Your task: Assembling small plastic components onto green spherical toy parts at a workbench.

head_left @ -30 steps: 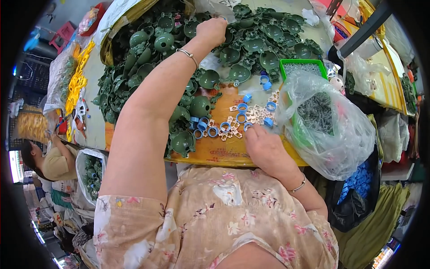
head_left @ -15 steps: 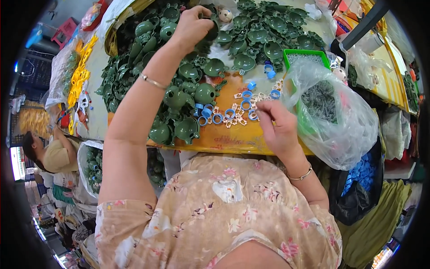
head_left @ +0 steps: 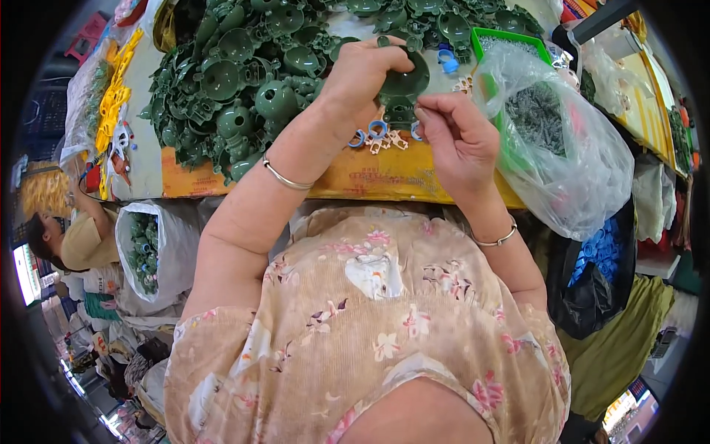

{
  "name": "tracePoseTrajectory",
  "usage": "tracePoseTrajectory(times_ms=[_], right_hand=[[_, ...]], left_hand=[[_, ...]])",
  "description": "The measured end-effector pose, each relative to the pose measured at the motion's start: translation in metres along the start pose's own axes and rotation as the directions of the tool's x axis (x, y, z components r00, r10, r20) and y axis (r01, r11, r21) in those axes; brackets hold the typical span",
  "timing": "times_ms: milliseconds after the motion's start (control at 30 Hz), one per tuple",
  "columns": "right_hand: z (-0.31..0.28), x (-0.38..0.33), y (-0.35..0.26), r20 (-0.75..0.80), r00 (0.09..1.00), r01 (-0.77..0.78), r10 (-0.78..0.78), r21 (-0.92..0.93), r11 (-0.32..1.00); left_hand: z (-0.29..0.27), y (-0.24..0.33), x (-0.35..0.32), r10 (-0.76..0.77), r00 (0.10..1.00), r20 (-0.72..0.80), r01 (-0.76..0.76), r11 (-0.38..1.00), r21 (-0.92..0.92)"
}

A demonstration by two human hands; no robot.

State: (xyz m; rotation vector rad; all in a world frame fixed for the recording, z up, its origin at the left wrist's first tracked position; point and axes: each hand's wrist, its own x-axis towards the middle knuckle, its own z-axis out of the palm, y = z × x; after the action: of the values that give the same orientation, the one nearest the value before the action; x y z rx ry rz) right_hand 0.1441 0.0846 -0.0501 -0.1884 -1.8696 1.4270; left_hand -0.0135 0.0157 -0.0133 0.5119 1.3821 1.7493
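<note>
My left hand (head_left: 362, 81) grips a dark green plastic half-shell (head_left: 410, 78) with a round hollow, holding it above the table's near side. Close to the shell's lower edge is my right hand (head_left: 464, 140), its thumb and forefinger pinched together. Whatever sits in that pinch is too small to make out. Under the hands lie blue rings (head_left: 378, 129) and small pale pink plastic pieces (head_left: 386, 143), partly hidden by the shell and fingers. A large heap of similar green shells (head_left: 222, 80) spreads to the left and behind.
On the right, a clear plastic bag (head_left: 584, 181) of small grey-green pieces leans over a bright green tray (head_left: 510, 34). Below hangs a black bag (head_left: 588, 296) with blue parts. A white sack (head_left: 181, 259) of green parts stands left, near another person (head_left: 87, 240).
My left hand has come back from the far heap toward me, bringing a green shell next to my right hand. The view has shifted, and my right hand stays pinched.
</note>
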Motion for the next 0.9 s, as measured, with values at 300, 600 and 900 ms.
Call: tracePoseTrajectory(times_ms=[300,600,900], right_hand=[[0.000,-0.002,0.003,0.011,0.973,0.224,-0.231,-0.299,0.928],[0.006,-0.006,0.004,0.099,0.954,0.298,-0.283,-0.418,0.858],[-0.005,-0.010,0.019,0.023,0.998,-0.067,0.065,0.112,0.991]], left_hand=[[0.015,-0.007,-0.006,-0.140,0.990,0.009,0.137,0.954,-0.266],[0.024,-0.015,-0.009,-0.110,0.993,-0.040,0.102,0.981,-0.167],[0.013,-0.022,-0.002,-0.117,0.993,-0.005,0.114,0.974,-0.197]])
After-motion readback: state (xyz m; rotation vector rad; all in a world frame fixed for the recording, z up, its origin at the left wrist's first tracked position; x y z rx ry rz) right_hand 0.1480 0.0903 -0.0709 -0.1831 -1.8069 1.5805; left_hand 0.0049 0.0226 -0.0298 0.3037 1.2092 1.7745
